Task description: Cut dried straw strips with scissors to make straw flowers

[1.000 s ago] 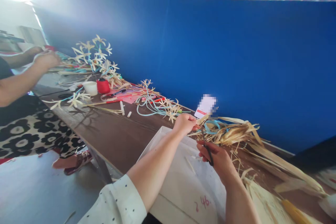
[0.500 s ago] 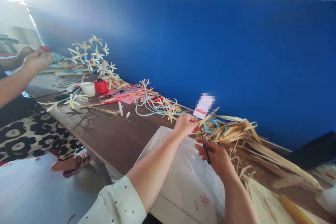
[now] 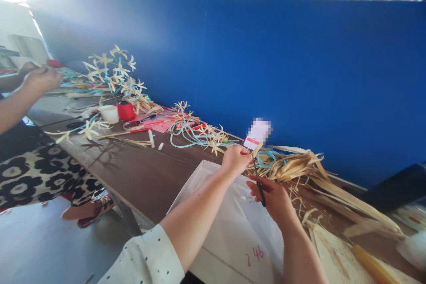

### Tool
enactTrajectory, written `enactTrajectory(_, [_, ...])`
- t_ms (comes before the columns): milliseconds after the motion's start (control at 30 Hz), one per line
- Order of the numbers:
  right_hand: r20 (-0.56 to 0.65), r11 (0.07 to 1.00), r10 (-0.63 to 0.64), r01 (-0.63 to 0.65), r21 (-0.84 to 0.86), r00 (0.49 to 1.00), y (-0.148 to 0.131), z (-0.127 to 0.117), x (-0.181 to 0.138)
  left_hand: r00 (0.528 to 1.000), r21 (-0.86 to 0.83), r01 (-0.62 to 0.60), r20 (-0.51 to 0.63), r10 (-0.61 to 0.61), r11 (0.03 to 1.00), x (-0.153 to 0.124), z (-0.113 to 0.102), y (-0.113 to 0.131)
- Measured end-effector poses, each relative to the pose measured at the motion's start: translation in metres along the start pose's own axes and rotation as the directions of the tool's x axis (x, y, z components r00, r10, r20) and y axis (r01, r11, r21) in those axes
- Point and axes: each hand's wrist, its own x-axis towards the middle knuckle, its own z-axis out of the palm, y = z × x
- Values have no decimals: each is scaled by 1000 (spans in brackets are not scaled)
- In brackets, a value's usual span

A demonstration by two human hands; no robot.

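My left hand (image 3: pixel 235 159) is closed in a pinch on a small straw-coloured husk strip (image 3: pixel 257 149) held above a white sheet (image 3: pixel 213 222). My right hand (image 3: pixel 273 197) is wrapped round the dark handles of a pair of scissors (image 3: pixel 258 182), whose blades point up to the strip just beside my left fingers. A heap of dried husk leaves (image 3: pixel 299 166) with a blue ribbon loop lies right behind both hands.
A brown table (image 3: pixel 143 164) runs along a blue partition (image 3: pixel 266 62). Straw flowers (image 3: pixel 109 66), blue cords (image 3: pixel 189 135), a red spool (image 3: pixel 125 110) and a white cup (image 3: pixel 108 113) lie further left. Another person's hands (image 3: pixel 40 77) work at the far left. A white card (image 3: pixel 257 134) leans on the partition.
The view has drifted slightly; my hands stay together on the strip and scissors. The other person's hands have shifted a little to the left.
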Motion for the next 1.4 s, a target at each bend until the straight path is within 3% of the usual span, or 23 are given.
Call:
enactTrajectory(433, [10,999,9,-10,48,1000,2,0,0,999,-31,-36,29,36,999,3,0,-1])
enactTrajectory(700, [15,995,10,-11,97,1000,1,0,-1,987,128,-158,54,152,979,-1,-6,2])
enactTrajectory(900, [14,993,19,-20,117,1000,2,-1,-1,986,153,-159,73,149,975,-5,-8,7])
enactTrajectory(1067, [-86,970,24,-3,242,996,12,-5,6,991,186,-136,26,133,973,-6,-10,9])
enactTrajectory(1167, [-203,886,26,71,458,979,15,-8,9,983,171,-171,101,155,970,-10,-5,8])
enactTrajectory(1267, [-245,769,-12,166,618,970,11,-10,8,957,131,-196,242,161,972,-18,4,9])
enactTrajectory(1400, [-257,732,-10,182,657,966,5,-9,5,927,-46,-63,368,76,997,-26,15,12])
